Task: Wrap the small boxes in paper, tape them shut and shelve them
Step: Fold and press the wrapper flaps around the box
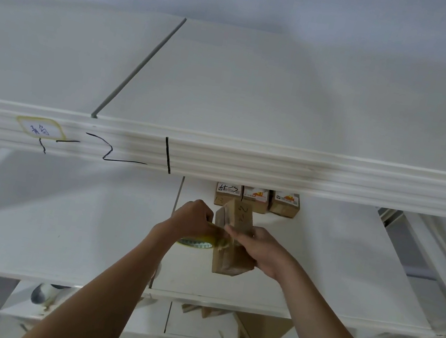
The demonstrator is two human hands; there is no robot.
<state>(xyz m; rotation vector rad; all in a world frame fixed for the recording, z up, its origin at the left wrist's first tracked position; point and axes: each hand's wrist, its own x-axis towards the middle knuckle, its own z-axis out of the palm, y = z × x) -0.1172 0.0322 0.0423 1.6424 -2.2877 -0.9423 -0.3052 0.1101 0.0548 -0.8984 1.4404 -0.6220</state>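
1. A white shelf [333, 265] carries three small cardboard boxes [256, 200] in a row, beyond the fingertips.
2. The upper shelf's front rail [275, 169], above the fingers, bears black handwriting.

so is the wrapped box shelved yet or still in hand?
Still in hand. The right hand grips the wrapped box above the shelf, tilted, while the left hand holds the tape roll against it.
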